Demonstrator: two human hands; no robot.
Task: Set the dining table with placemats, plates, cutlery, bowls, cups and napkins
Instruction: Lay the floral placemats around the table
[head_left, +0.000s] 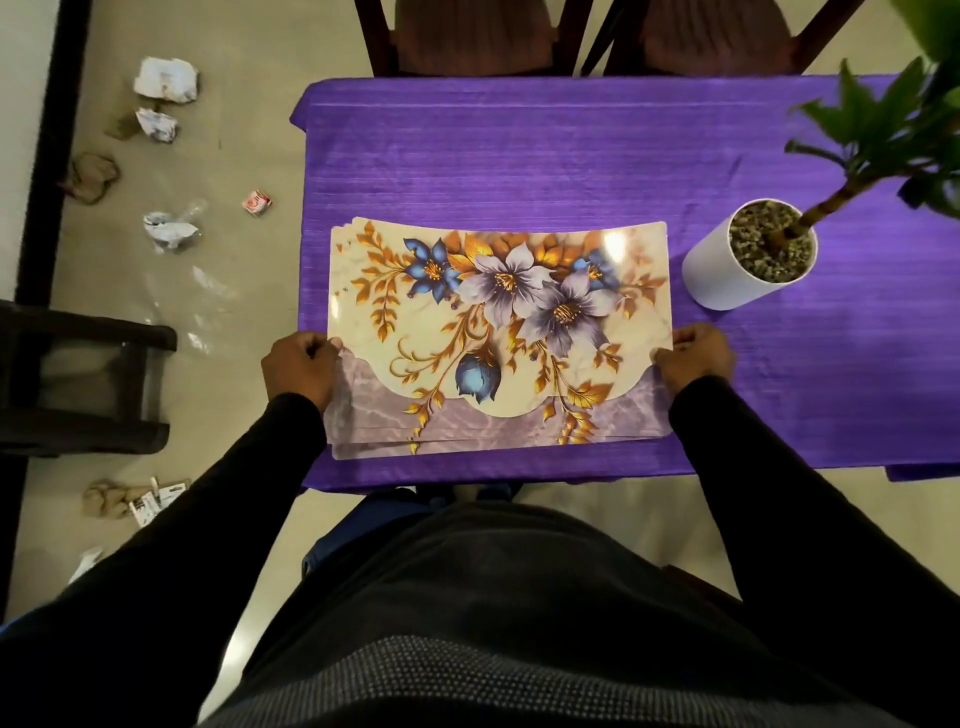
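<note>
Glossy floral placemat stack (498, 332) lies long axis left-right on purple-clothed worktop (519, 156); left hand (298, 366) and right hand (693, 358) pinch opposite short edges, seemingly top mat only.

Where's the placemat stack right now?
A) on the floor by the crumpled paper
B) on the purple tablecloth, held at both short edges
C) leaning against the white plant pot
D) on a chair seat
B: the placemat stack lies flat on the purple tablecloth, with the left hand and right hand gripping its short edges, apart from the white plant pot.
</note>
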